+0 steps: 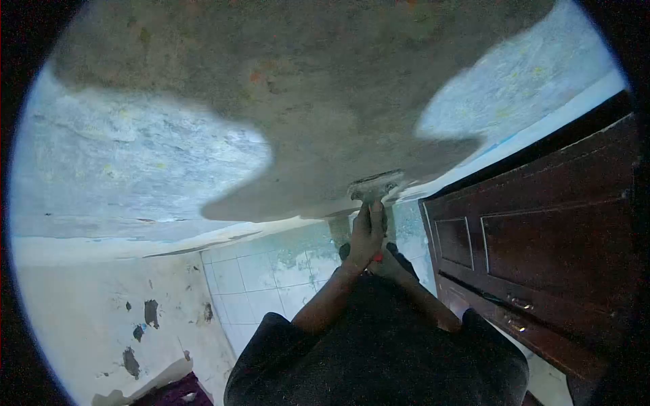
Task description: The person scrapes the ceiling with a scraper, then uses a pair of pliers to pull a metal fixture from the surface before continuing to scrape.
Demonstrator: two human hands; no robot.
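A wide-bladed scraper (376, 184) lies against the wall (318, 155) in front of me, low down near its bottom edge. Extended fingers of my left hand (365, 233) press along the scraper just behind the blade. Lower down, my right hand (391, 262) is closed around the handle end, where a bit of red shows between the hands. Most of the handle is hidden by my fingers. Around the blade the wall is in my shadow; to both sides it looks pale and patchy.
A dark wooden door (555, 223) with metal handles stands on the right. White floor tiles (254, 274) with pale dust lie below. On the left is another wall (88, 311) with chipped patches, and a purple cloth-like thing (179, 394) below it.
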